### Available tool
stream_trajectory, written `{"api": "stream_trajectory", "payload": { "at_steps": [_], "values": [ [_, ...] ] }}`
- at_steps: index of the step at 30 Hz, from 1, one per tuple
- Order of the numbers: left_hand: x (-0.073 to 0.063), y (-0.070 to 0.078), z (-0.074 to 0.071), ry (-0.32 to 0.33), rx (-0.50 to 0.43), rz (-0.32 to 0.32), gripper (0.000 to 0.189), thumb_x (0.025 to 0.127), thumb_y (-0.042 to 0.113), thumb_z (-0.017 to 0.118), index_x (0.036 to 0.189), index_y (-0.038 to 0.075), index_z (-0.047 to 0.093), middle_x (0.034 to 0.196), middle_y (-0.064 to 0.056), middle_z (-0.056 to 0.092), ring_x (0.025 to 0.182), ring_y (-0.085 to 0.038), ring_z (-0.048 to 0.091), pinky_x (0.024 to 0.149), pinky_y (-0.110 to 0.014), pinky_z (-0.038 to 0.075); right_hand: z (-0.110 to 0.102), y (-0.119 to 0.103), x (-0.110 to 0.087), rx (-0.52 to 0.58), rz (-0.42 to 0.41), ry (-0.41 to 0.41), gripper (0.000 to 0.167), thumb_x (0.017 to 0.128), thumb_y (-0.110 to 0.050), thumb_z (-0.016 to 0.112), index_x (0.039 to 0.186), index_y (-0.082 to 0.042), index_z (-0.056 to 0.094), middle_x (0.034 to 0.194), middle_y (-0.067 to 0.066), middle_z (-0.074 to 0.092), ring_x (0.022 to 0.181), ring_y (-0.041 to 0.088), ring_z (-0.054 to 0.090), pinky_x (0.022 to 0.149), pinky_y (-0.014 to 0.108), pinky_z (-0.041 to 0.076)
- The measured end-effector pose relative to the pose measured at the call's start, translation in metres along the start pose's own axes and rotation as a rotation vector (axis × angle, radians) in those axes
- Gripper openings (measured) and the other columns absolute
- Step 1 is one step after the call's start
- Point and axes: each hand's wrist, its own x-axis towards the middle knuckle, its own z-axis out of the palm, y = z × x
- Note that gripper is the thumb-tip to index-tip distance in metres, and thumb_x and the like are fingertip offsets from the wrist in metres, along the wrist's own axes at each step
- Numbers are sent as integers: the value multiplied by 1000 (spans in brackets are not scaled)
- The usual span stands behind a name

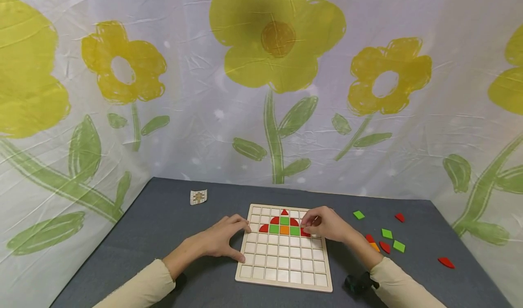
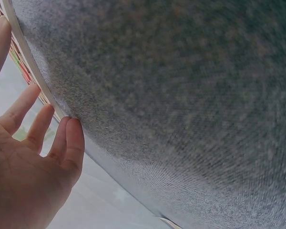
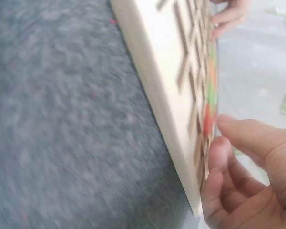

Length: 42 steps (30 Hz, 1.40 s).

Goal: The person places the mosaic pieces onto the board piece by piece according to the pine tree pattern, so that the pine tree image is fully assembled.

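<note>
A pale wooden grid board (image 1: 283,263) lies on the table, with red, green and orange pieces set in its upper rows. My left hand (image 1: 219,238) rests at the board's left edge, thumb and fingers spread apart. In the left wrist view its fingertips touch the rim. My right hand (image 1: 325,224) is over the board's right side, thumb and index finger at a red piece (image 1: 304,232) at the right end of the third row. That piece seems to lie in its cell, partly hidden by the fingers. In the right wrist view, the thumb tip is close beside the red piece (image 3: 208,120).
Loose green pieces (image 1: 387,234) and red pieces (image 1: 446,262) are scattered on the table right of the board, with an orange one (image 1: 374,247) among them. A small patterned card (image 1: 198,197) lies at the back left. A black object (image 1: 359,284) sits beside the right sleeve.
</note>
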Motion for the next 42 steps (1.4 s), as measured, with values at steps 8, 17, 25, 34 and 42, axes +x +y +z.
{"api": "stream_trajectory", "payload": {
  "at_steps": [8, 17, 25, 34, 42],
  "values": [
    [0, 0, 0, 6, 13, 11, 69, 76, 47, 89, 131, 17, 61, 142, -6, 46, 127, -31, 43, 103, -52, 40, -15, -1, -12, -9, -14, 41, 9, 93, -4, 75, 102, -2, 73, 90, 2, 68, 74, 18, 61, 65, 29, 52],
    [-1, 2, -1, -2, -10, 8, 69, 76, 46, 90, 131, 16, 60, 141, -6, 46, 127, -31, 43, 102, -54, 39, -32, 10, -36, 13, 18, 56, 13, 94, -7, 74, 105, 1, 72, 94, 3, 68, 78, 19, 62, 68, 30, 53],
    [-1, 2, -2, -3, -13, 16, 69, 77, 47, 88, 131, 16, 60, 142, -6, 46, 126, -31, 43, 102, -54, 39, -51, 16, -63, 35, 83, 59, 17, 95, -10, 73, 108, 1, 71, 97, 5, 68, 83, 21, 64, 72, 32, 54],
    [-2, 3, -3, -10, -13, 17, 69, 77, 46, 89, 131, 15, 60, 141, -7, 46, 127, -32, 43, 102, -55, 39, -65, 25, -89, 63, 132, 65, 19, 96, -8, 72, 111, 4, 69, 98, 8, 67, 84, 24, 66, 74, 31, 55],
    [-1, 3, -2, -10, -12, 12, 69, 77, 47, 88, 131, 15, 60, 141, -6, 46, 127, -32, 43, 102, -54, 39, -77, 34, -109, 77, 111, 74, 17, 97, -5, 69, 110, 6, 68, 96, 11, 68, 81, 30, 68, 70, 34, 57]
  ]
}}
